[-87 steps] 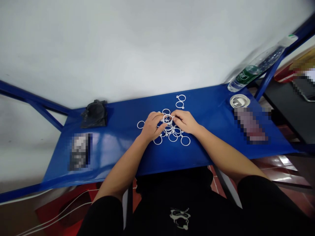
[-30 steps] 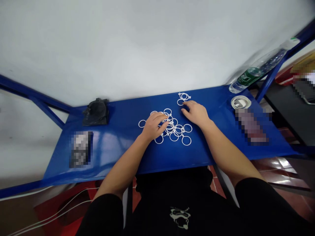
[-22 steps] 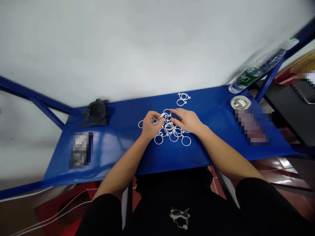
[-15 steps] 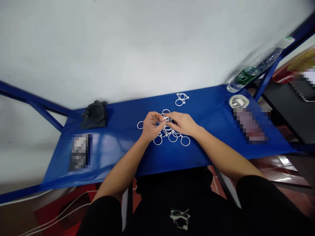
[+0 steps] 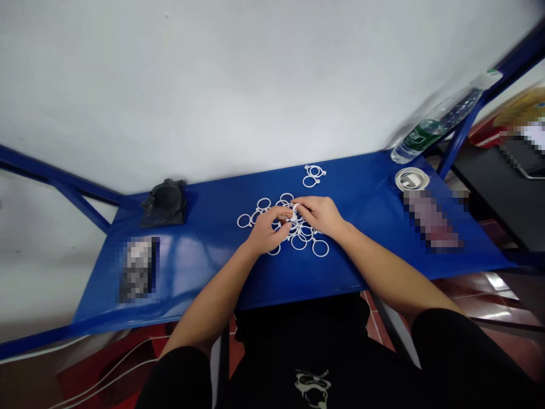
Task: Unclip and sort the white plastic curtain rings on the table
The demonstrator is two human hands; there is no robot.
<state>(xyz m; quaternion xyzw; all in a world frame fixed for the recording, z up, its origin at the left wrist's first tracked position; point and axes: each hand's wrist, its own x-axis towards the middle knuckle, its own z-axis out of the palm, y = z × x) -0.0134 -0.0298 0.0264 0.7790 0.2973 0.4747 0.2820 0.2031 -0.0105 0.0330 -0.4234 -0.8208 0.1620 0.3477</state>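
My right hand [image 5: 322,215] pinches a white plastic ring [image 5: 294,211], which looks like a curtain ring with a small eyelet, and holds it tilted above a loose pile. From the other side, the thumb and fingertips of my left hand [image 5: 267,228] close on the lower end of that same ring. Several more white rings [image 5: 321,248] lie spread on the blue table [image 5: 213,250] under and around both hands, partly covered by them. Farther back sits a small separate cluster of white rings [image 5: 311,181].
A black plastic bag [image 5: 164,203] and a blurred packet [image 5: 138,268] lie at the left. On the right are a water bottle [image 5: 443,122] leaning by the frame, a coiled white cable [image 5: 411,179] and a blurred pinkish object [image 5: 434,220]. A white wall [image 5: 255,85] stands behind.
My left hand has moved slightly down and right, uncovering rings at the pile's left side. The held ring has come up more upright between my fingers.
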